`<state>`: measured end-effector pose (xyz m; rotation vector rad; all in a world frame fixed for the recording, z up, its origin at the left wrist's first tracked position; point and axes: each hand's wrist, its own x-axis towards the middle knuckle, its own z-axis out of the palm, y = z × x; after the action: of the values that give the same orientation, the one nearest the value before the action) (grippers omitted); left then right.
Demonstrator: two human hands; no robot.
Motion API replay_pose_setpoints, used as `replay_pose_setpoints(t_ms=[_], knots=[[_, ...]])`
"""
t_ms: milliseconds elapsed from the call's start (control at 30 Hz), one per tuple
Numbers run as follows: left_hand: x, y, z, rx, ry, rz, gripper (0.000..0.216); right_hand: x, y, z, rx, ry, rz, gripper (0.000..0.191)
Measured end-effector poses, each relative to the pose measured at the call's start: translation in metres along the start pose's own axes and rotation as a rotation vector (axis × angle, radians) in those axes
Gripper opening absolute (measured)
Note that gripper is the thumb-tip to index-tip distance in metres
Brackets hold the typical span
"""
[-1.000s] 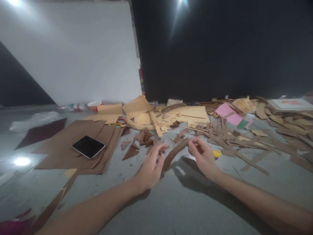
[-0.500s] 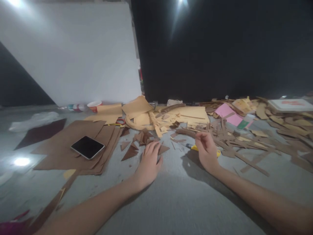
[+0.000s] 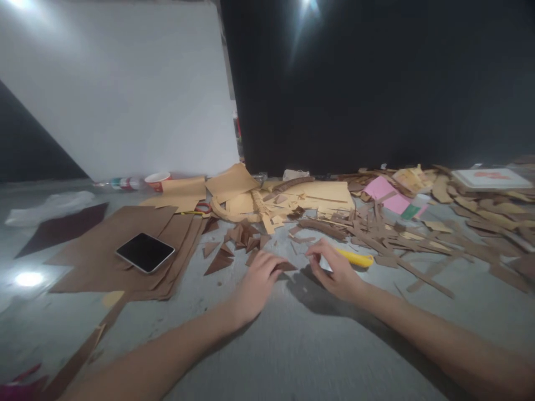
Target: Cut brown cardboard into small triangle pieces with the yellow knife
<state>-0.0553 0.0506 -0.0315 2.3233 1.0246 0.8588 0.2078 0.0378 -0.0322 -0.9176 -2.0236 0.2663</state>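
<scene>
My left hand [image 3: 256, 285] lies flat on the grey floor, fingers stretched forward with the tips on a small brown cardboard triangle [image 3: 286, 267]. Just to its right, my right hand [image 3: 335, 274] is curled, its fingers closed round the near end of a yellow utility knife [image 3: 355, 258] whose body sticks out to the right. More brown triangles [image 3: 234, 245] lie scattered just beyond the left hand. A curved brown strip [image 3: 321, 227] lies farther back among the scraps.
A dark phone [image 3: 145, 252] rests on a stack of brown card sheets [image 3: 104, 245] at the left. Tan card pieces [image 3: 292, 197], pink paper [image 3: 387, 192] and several brown strips [image 3: 418, 245] litter the back and right. A red cup [image 3: 155, 180] stands by the white board.
One second ago both hands held the curved brown strip; it now lies farther back. My right hand has come down onto the yellow knife, and my left hand has settled on a triangle.
</scene>
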Motion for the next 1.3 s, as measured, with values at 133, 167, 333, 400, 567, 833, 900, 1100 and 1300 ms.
replay_pose_setpoints(t_ms=[133,167,333,400,567,833,900,1100,1300], knots=[[-0.001,0.012,-0.007,-0.132,-0.061,0.097,0.019,0.001,-0.019,0.001,0.02,-0.103,-0.055,0.021],[-0.002,0.013,-0.007,-0.15,-0.084,0.09,0.02,0.001,-0.023,0.001,0.033,-0.12,-0.074,0.019],[-0.004,0.019,-0.009,-0.192,-0.184,-0.097,0.02,-0.001,-0.027,0.001,0.07,-0.226,-0.129,0.012],[-0.004,0.021,-0.011,-0.213,-0.211,-0.134,0.022,-0.004,-0.024,0.005,0.047,-0.245,-0.111,0.013],[-0.003,0.025,-0.014,-0.244,-0.247,-0.157,0.025,-0.007,-0.018,0.01,0.078,-0.246,0.106,0.024],[-0.001,0.025,-0.012,-0.272,-0.17,-0.201,0.022,0.0,-0.023,0.004,0.192,-0.265,0.22,0.027],[0.0,0.022,-0.011,-0.297,-0.068,-0.271,0.023,0.001,-0.021,0.004,0.182,-0.219,0.259,0.031],[0.006,0.011,-0.014,-0.373,0.334,-0.604,0.06,0.005,-0.01,0.004,0.2,-0.084,0.455,0.032],[0.004,0.014,-0.009,-0.421,0.467,-0.352,0.044,0.006,-0.014,0.003,0.295,-0.177,0.515,0.032]])
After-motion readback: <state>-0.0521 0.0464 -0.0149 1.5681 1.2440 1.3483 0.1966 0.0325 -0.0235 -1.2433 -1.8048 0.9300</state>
